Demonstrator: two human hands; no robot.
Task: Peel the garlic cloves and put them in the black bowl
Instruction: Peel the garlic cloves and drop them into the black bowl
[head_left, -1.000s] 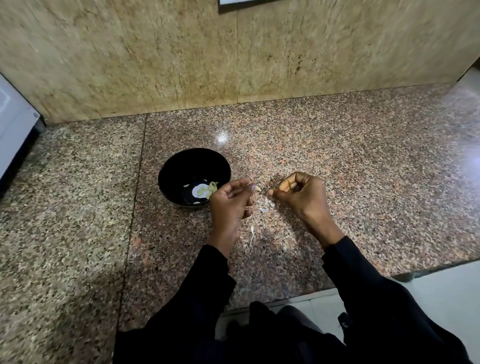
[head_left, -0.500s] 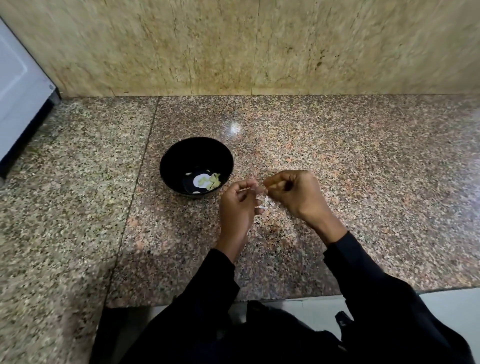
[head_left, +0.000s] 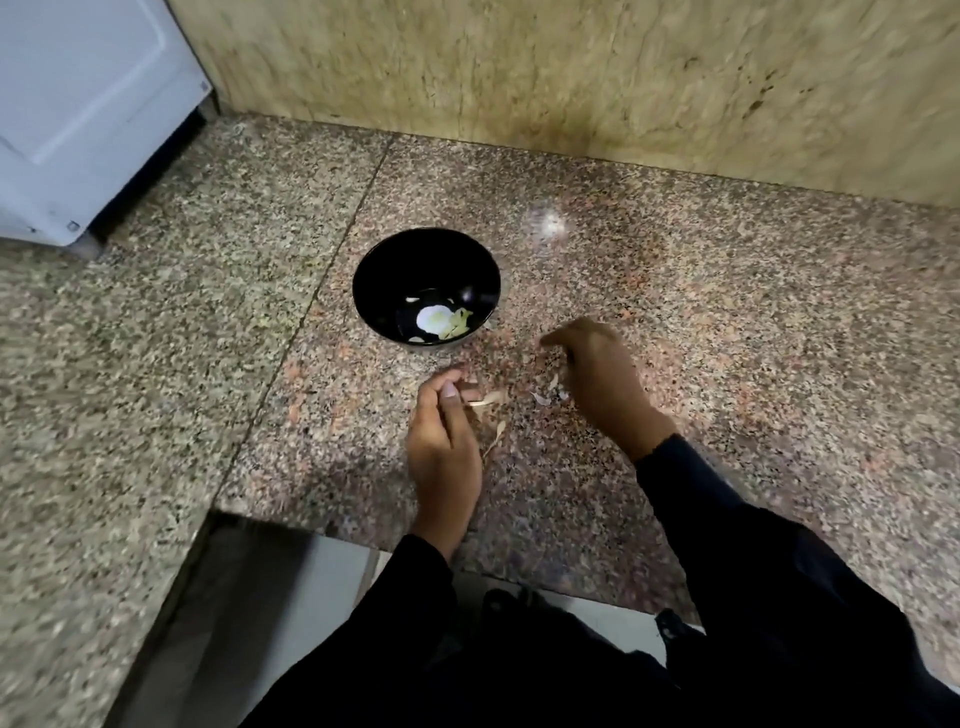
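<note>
My hands have come apart since half a second ago, when they met over the clove. My left hand (head_left: 444, 447) pinches a pale strip of garlic skin (head_left: 485, 399) at its fingertips; the right hand (head_left: 597, 374) has swung toward the black bowl (head_left: 374, 280) at ten o'clock, too blurred for me to tell what it holds. Loose peels (head_left: 545, 397) lie on the desk (head_left: 727, 322) between the hands. Peeled garlic (head_left: 441, 322) already sits in the bowl. I judge another clove is headed there.

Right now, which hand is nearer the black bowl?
The right hand: its blurred fingertips reach toward the black bowl rim. The left hand sits lower, nearer the counter edge, pinching a garlic skin.
</note>
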